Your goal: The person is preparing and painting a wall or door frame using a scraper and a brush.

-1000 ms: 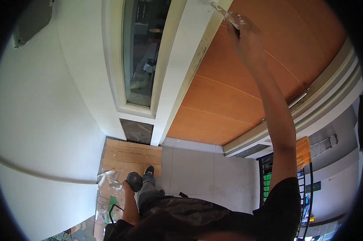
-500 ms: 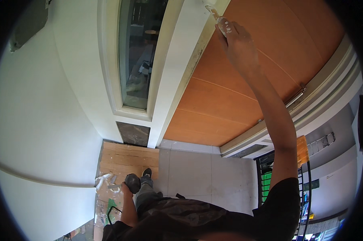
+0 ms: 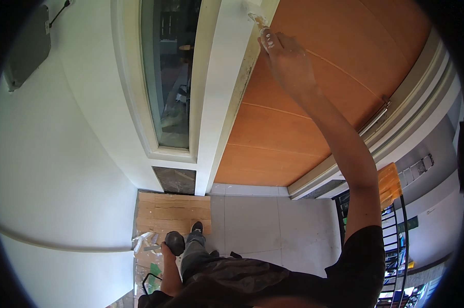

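My right hand is raised at the top, closed on a narrow tan tool smeared with white; I cannot tell whether it is a brush or a scraper. The tool's tip is at the white door frame, beside a whitish smear. White spots mark my fingers. Low at my left side, my left hand is closed at a dark rounded bowl-like thing. A flat greyish strip shows beside that hand; whether it is held I cannot tell.
An orange panelled door fills the upper right, a glass pane the upper left. Cardboard with scraps covers the floor by the white wall. Black railings with an orange top stand at right.
The view has shifted, so the frame and door appear further left and the floor further right. My right hand and tool remain at the frame; my left hand still holds the dark rounded thing.
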### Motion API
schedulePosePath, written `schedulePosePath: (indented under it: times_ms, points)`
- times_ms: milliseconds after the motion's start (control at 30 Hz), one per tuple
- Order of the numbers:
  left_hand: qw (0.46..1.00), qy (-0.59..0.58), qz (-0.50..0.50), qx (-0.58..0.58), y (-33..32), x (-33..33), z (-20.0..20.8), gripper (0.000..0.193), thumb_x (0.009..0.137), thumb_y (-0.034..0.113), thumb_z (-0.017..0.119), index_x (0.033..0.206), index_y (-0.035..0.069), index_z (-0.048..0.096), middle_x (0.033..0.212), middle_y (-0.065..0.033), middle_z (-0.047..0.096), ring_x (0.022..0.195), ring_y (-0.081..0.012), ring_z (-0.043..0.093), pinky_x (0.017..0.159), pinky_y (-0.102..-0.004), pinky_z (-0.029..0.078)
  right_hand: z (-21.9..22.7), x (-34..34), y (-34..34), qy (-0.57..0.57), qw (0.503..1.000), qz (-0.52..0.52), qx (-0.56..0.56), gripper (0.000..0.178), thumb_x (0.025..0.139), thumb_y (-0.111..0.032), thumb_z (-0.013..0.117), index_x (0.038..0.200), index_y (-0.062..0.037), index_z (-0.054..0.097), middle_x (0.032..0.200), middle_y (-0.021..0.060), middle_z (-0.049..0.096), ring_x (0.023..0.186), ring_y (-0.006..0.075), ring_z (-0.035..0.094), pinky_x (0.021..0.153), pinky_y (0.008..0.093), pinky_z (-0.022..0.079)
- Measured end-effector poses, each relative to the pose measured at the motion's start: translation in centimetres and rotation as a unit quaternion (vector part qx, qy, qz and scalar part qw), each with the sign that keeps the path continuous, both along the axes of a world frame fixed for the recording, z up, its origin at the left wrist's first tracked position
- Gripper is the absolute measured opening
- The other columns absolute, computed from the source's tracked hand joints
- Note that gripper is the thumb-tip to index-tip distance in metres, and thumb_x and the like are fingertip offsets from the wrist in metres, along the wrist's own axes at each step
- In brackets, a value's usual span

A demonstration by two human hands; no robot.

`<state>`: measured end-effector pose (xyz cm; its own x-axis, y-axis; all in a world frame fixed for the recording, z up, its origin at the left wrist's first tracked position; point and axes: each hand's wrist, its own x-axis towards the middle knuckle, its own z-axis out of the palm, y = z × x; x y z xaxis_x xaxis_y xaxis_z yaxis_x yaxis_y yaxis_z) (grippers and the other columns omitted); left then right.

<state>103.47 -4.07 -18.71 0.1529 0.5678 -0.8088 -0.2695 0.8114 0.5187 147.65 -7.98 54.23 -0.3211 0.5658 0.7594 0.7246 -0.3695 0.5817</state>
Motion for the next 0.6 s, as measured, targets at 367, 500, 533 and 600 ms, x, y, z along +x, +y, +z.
schedulePosePath:
  times_ms: [367,500,533,600]
  points:
    - [0.996,0.076,-0.024,0.029,1.5,-2.5,1.0,0.050,0.086,0.042,0.039,0.115,0.003,0.053,0.104,-0.0146,0.060,0.093,-0.0292,0.062,0.080,-0.0432,0.052,-2.9,0.4,0.3,0.018,1.000,0.009,-0.008,0.024,0.086,-0.014,0.056,0.102,0.0039,0.060,0.066,0.0071,0.053,0.061,0.0182,0.055,0.059,0.0305,0.047]
    - [0.997,0.065,-0.023,0.019,2.0,-2.0,2.7,0.048,0.086,0.039,0.039,0.112,0.001,0.055,0.104,-0.0150,0.060,0.091,-0.0293,0.063,0.080,-0.0442,0.052,-5.0,1.4,-0.4,0.020,0.999,0.033,-0.016,0.023,0.086,-0.013,0.056,0.101,0.0041,0.060,0.064,0.0063,0.053,0.061,0.0172,0.054,0.061,0.0297,0.046]
    - [0.997,0.054,-0.046,0.034,2.2,-2.6,2.5,0.050,0.089,0.041,0.032,0.113,0.004,0.055,0.106,-0.0141,0.061,0.093,-0.0292,0.063,0.082,-0.0450,0.052,-5.3,1.4,-0.4,0.026,0.998,0.048,-0.020,0.023,0.086,-0.013,0.057,0.101,0.0039,0.060,0.064,0.0061,0.053,0.061,0.0174,0.054,0.062,0.0299,0.047]
    - [0.997,0.038,-0.051,0.037,2.9,-3.5,1.9,0.050,0.090,0.040,0.031,0.113,0.004,0.055,0.106,-0.0139,0.061,0.093,-0.0294,0.063,0.082,-0.0450,0.052,-5.7,1.2,-0.6,0.035,0.998,0.057,-0.021,0.022,0.085,-0.012,0.057,0.100,0.0035,0.059,0.065,0.0064,0.053,0.062,0.0178,0.054,0.062,0.0299,0.047]
